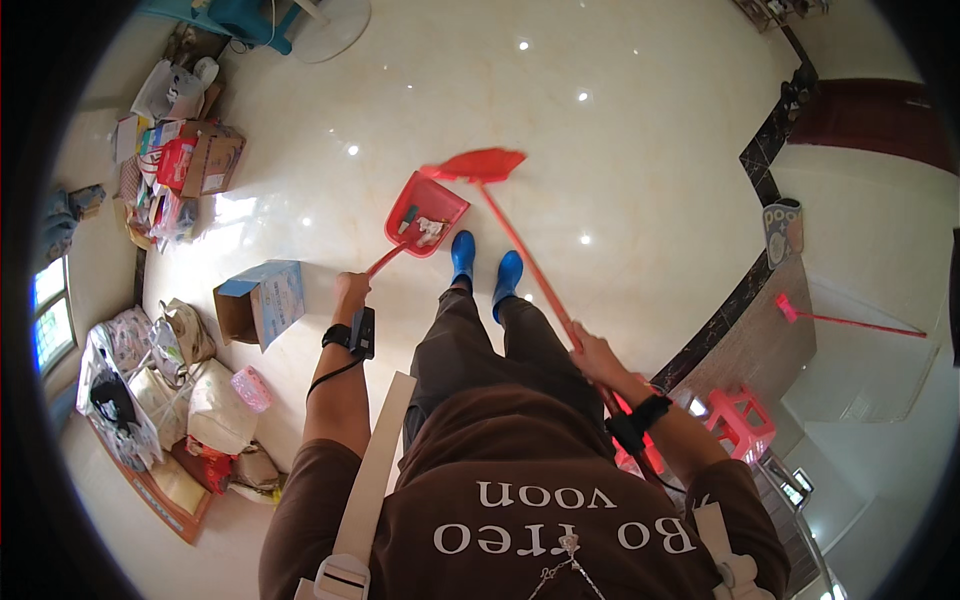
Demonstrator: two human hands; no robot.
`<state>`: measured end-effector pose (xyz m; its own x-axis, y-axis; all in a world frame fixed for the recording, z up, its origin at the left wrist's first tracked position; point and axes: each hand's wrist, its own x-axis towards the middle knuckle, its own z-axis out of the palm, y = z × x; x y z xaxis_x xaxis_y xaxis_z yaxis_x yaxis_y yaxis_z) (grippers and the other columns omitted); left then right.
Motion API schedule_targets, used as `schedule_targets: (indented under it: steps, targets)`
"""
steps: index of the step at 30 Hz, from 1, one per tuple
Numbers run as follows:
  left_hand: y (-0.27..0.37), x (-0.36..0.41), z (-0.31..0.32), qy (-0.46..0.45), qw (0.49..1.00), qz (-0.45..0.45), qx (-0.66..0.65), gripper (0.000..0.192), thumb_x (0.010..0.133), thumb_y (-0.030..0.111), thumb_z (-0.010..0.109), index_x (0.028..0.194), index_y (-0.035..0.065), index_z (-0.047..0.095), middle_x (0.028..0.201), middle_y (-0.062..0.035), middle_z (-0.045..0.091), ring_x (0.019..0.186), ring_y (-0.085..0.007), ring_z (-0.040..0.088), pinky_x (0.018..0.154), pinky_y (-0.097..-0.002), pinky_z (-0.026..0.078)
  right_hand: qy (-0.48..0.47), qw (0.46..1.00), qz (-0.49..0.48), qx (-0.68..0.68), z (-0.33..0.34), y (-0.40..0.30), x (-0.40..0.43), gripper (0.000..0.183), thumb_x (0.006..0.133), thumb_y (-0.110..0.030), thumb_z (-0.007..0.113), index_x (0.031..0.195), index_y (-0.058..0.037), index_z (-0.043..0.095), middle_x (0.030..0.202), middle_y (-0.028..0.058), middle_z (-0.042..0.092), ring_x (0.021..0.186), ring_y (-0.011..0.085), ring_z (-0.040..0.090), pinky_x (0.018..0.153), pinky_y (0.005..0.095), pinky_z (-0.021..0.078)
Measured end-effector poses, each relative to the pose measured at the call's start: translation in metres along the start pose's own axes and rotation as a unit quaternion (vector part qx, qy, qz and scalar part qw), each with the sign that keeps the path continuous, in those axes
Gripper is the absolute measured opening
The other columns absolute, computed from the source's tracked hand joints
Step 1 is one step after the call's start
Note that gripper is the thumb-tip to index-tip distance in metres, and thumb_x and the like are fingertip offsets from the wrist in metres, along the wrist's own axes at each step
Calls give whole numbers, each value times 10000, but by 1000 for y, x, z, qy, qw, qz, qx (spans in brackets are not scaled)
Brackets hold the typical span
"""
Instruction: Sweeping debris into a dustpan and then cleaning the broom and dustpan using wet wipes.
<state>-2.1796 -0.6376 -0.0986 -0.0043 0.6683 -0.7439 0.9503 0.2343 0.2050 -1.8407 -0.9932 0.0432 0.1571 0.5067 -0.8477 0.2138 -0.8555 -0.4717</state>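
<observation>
My left hand (351, 289) is closed on the handle of a red long-handled dustpan (397, 221), which rests on the floor ahead of my feet. White crumpled scraps (430, 229) and a small dark green and white piece (408, 219) lie in the pan. Around the red handle of a broom (525, 259) wraps my right hand (596, 356); the handle runs back past my right side. The broom's red head (480, 165) is just beyond the dustpan's front edge and looks slightly blurred. Whether it touches the pan cannot be told.
An open cardboard box (281, 300) stands left of me. Bags and bundles (221, 405) lie behind it, with boxes and bags (214, 161) farther up the left wall. Pink plastic stool (739, 424) and black-edged step (705, 330) are at right. A round white stand base (330, 30) is at the top.
</observation>
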Motion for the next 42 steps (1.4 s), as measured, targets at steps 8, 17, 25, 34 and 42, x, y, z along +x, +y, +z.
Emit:
schedule_targets:
  steps: [8,17,25,34,42]
  targets:
    - [-26,-29,30,40,986,-113,-112,255,732,172,515,777,-43,645,714,-169,647,662,-265,640,590,-354,472,-12,991,-121,-54,-28,-5,-36,567,797,-100,515,1324,-74,306,596,167,561,453,268,565,443,365,459]
    - [-81,-81,26,11,912,-231,-338,185,737,91,489,686,-50,598,618,-103,595,498,-161,552,369,-320,355,102,929,-193,-298,-31,-63,112,568,796,-74,484,1306,21,253,763,258,571,674,389,579,596,452,471]
    - [-149,-77,56,78,938,-214,-260,236,741,167,528,686,-39,630,631,-154,623,565,-228,611,541,-338,465,-31,943,-164,-288,36,-3,66,615,785,-69,461,1342,-20,205,679,241,564,614,394,581,559,463,470]
    - [-152,-87,46,56,961,-178,-203,274,753,189,547,803,-69,623,785,-242,624,768,-348,621,677,-394,479,-165,984,22,58,14,-44,-68,557,851,-62,499,1365,-125,292,524,-11,408,380,73,401,343,232,344]
    - [-135,-89,33,76,988,-104,-87,269,756,183,543,849,-57,621,905,-276,601,893,-401,583,770,-424,475,-126,928,112,333,-5,-8,-65,333,898,-158,474,1222,-104,419,645,-9,433,402,35,352,331,177,304]
